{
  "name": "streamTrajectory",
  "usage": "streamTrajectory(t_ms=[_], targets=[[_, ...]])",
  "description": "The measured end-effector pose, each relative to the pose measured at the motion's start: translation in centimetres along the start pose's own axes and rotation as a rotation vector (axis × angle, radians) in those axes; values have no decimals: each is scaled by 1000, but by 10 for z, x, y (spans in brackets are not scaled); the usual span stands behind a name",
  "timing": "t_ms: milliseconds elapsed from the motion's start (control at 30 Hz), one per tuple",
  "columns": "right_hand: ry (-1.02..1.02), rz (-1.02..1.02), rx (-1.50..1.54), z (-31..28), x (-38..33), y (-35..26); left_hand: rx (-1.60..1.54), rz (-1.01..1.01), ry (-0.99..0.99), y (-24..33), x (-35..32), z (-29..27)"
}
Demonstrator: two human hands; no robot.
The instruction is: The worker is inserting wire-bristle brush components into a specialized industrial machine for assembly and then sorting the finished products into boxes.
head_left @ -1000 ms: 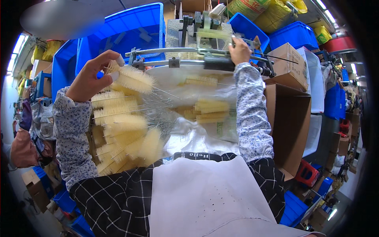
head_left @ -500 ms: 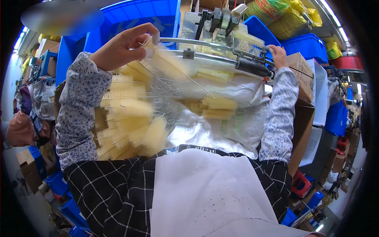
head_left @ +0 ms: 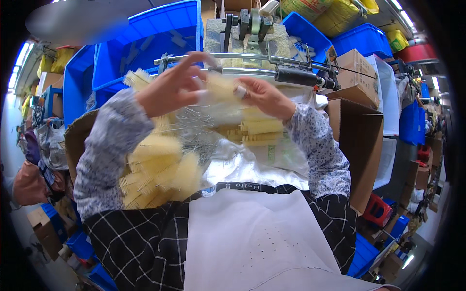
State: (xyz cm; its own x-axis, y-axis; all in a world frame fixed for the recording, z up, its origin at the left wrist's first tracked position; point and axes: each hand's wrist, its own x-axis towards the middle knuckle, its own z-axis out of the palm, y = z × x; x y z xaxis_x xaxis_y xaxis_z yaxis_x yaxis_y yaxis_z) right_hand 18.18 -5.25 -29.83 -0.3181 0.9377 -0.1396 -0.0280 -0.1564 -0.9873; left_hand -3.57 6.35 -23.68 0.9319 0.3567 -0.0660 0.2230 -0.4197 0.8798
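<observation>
A cream bristle brush (head_left: 222, 88), smeared by motion, is between my two hands below the metal rods. My right hand (head_left: 267, 98) grips its right end between thumb and fingers, and the thumb has a white covering. At the brush's left end, my left hand (head_left: 172, 89) has its fingers spread apart, index finger raised. Below my left hand lies a heap of similar brushes (head_left: 158, 162), their thin wire stems (head_left: 196, 145) pointing right. Several more brushes (head_left: 262, 128) rest on white plastic sheeting (head_left: 233, 157) right of the stems.
Ahead stands a metal device with a roller (head_left: 255, 24), chrome rods (head_left: 238, 56) and a black cylinder (head_left: 296, 76). A large blue bin (head_left: 145, 48) is at the left, a smaller blue bin (head_left: 303, 36) at the right. Cardboard boxes (head_left: 357, 80) line the right side.
My right hand has left the right end of the rod assembly and come to the middle, onto a brush. My left hand has moved right and down, its fingers now spread.
</observation>
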Motion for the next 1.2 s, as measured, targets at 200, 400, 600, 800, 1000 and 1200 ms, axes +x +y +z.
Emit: streamTrajectory(t_ms=[200, 400, 600, 800, 1000, 1200], targets=[[1006, 16, -1541, -129, -4, 46, 576, -714, -100, -38, -106, -66], [987, 201, -1444, -142, 8, 48, 353, -745, -34, -51, -128, -68], [928, 150, -1456, -145, 11, 48, -6, -761, 43, -31, -119, -80], [952, 166, -1467, -143, 9, 47, -40, -412, 207, 7, -104, -80], [938, 104, -1470, -146, 7, 49, 52, -268, 176, 26, -95, -79], [966, 145, -1448, -143, 10, 47, 23, -285, 135, 29, -91, -73]])
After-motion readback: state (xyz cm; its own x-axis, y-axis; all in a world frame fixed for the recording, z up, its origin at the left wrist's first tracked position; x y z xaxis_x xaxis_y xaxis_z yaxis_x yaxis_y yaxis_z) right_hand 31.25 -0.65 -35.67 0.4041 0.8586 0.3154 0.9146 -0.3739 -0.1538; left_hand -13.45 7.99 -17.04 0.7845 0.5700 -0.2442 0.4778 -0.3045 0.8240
